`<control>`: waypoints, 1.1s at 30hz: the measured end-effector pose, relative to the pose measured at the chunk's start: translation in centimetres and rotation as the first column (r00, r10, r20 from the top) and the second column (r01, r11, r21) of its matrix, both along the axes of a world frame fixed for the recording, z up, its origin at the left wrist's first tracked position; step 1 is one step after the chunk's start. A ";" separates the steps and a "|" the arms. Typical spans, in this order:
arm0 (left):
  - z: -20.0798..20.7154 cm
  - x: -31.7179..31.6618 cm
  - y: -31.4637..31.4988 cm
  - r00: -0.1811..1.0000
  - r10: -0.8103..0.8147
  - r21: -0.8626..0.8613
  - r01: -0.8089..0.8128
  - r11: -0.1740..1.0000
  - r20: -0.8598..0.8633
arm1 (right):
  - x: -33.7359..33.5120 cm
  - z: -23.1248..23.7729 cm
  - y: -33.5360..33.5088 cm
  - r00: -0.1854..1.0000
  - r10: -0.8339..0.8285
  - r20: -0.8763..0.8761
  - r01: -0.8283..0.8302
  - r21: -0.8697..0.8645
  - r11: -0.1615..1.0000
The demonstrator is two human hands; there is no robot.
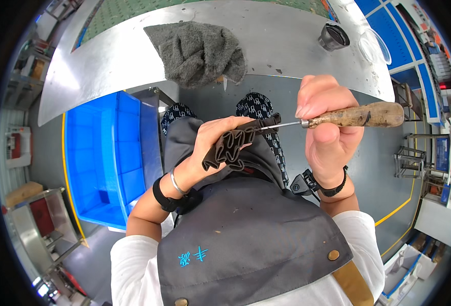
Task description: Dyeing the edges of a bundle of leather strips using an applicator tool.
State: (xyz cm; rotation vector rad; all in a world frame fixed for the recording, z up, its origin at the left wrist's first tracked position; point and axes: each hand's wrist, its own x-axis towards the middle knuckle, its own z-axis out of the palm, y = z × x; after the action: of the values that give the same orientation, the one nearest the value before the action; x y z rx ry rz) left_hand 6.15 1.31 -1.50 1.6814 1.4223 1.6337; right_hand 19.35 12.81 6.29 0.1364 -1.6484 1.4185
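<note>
Head view: your right grip (332, 145) holds the wooden-handled tool (358, 116), its slim shaft pointing left; your left grip (210, 140) is wrapped on the dark folded piece (231, 148), held over your lap, with the shaft's tip at its right end. Work on that piece looks under way, not finished; how much is done or left cannot be told. Beyond, the grey cloth (197, 53) and black cup (333, 37) rest on the surface (281, 35).
</note>
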 end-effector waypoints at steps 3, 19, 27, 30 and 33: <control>0.2 0.0 0.0 0.999 0.008 -0.006 -0.008 1.000 -0.050 | 0.1 0.0 -0.1 0.999 -0.029 0.031 0.028 0.036 0.999; 0.2 0.1 0.1 1.000 -0.006 -0.016 0.006 1.000 -0.012 | 0.5 0.4 0.1 0.994 -0.083 0.072 0.070 0.167 0.983; -0.1 -0.1 0.1 0.999 -0.026 0.045 0.028 0.999 -0.044 | 0.3 0.5 0.6 0.986 -0.113 0.125 0.091 0.171 0.981; -0.3 -0.2 0.2 0.998 -0.033 0.041 0.036 0.999 -0.062 | 0.4 0.6 0.6 0.989 -0.101 0.107 0.087 0.135 0.987; 0.0 -0.1 0.2 0.997 -0.055 0.026 0.056 0.998 -0.048 | 0.6 1.1 0.5 0.992 -0.085 0.089 0.079 0.067 0.995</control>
State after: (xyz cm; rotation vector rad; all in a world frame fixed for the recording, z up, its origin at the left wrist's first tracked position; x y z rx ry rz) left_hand 6.00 1.50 -1.50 1.7693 1.3685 1.6004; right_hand 19.95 13.27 7.36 0.0395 -1.7545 1.3285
